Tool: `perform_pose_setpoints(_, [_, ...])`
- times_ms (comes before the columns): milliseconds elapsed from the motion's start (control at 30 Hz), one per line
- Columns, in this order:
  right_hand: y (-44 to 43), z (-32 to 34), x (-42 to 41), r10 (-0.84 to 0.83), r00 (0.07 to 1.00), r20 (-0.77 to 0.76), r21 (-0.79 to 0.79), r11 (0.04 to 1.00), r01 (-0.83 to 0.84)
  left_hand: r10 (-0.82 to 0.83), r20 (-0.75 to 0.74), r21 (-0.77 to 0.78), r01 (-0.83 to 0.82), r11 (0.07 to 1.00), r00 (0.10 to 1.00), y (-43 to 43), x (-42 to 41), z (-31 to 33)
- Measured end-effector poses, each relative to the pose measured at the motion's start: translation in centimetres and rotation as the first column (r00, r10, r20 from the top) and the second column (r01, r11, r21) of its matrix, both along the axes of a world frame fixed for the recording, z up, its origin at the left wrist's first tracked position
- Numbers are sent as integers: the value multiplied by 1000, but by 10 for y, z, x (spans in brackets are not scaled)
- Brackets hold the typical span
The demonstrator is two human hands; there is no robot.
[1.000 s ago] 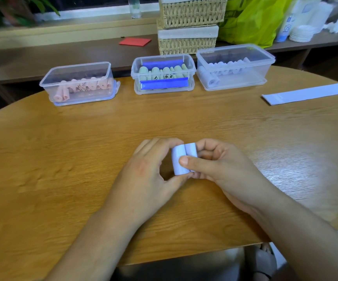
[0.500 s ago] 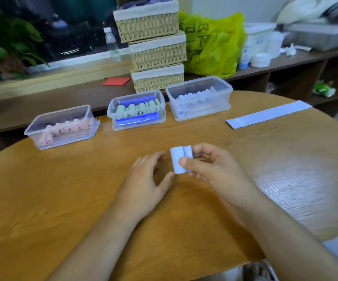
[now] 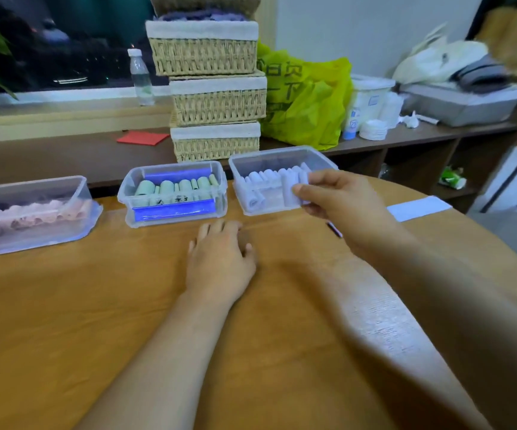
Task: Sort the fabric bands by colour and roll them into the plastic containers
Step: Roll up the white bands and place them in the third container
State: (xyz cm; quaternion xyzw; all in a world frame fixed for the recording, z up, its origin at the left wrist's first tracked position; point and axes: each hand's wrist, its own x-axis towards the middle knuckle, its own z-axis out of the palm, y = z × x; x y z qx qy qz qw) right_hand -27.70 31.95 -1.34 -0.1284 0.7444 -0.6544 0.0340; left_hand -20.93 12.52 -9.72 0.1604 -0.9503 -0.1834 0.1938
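The step in hand is placing: the right hand (image 3: 340,197) pinches a finished pale roll (image 3: 291,189) between thumb and fingertips and holds it over the near side of the right box (image 3: 275,151), about level with the rim and apparently not yet set down. That box already holds a row of like-coloured rolls along its far side and one loose roll at its near left corner, so it looks like the matching colour. The left hand (image 3: 220,262) lies palm down on the table (image 3: 96,305), fingers relaxed, holding nothing. The middle box (image 3: 127,197) holds green rolls and the left box (image 3: 34,237) pink ones; both sit well apart from the roll in hand. Next, I judge, the roll needs lowering into the free space in front of the row and seating against its neighbours before the pinch loosens, since a rolled band is springy and may uncoil if it is dropped loose. The frame is blurred, so I cannot tell whether the roll's loose end is tucked under the thumb. One flat pale band (image 3: 418,207) lies on the table to the right, just beyond the right forearm, and seems the next one to roll.
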Motion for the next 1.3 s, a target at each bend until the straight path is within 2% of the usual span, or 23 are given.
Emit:
perform_pose_setpoints(100, [-27,26,-63,-9,986,-164,248,968,50,22,-31,30,-21,999,999,-3,1,-3])
perform_pose_setpoints(167, [-47,37,-97,12,973,-229,468,878,99,17,-26,62,-15,998,1000,-4,0,-2])
perform_pose_setpoints(233, [-69,43,-121,51,975,-215,700,704,117,5,-14,71,-4,997,1000,-5,0,-3])
perform_pose_setpoints(300, [-88,45,-133,80,983,-166,859,501,104,-2,-3,78,2,997,1000,-5,1,-3])
perform_pose_setpoints(367, [-101,46,-136,127,984,-124,945,318,78,3,-2,80,-3,997,1000,-5,1,-4])
perform_pose_setpoints(467, [-113,49,-131,237,971,-33,999,-13,37,8,7,91,-9,996,1000,-6,1,-2])
perform_pose_setpoints(600, [-124,45,-133,340,933,115,940,-340,8,4,17,68,-5,998,1000,-6,1,-3])
perform_pose_setpoints(633, [-126,44,-135,366,922,128,921,-388,27,7,14,66,-8,998,1000,-6,1,-3])
perform_pose_setpoints(800, [-129,40,-140,344,924,167,900,-435,-1,5,12,73,-6,997,1000,-5,0,-2])
perform_pose_setpoints(1033, [-121,39,-136,355,910,212,931,-356,-78,6,8,65,-7,998,1000,-6,1,-2])
perform_pose_setpoints(1167, [-121,33,-144,238,941,242,955,-232,-187,12,5,74,-12,997,1000,-6,1,-2])
perform_pose_setpoints(1233, [-120,34,-144,223,955,196,976,-134,-169,8,5,75,-8,997,1000,-6,1,-1])
perform_pose_setpoints(1300, [-118,40,-139,181,975,130,986,-124,-108,6,9,80,-7,997,1000,-6,1,-1])
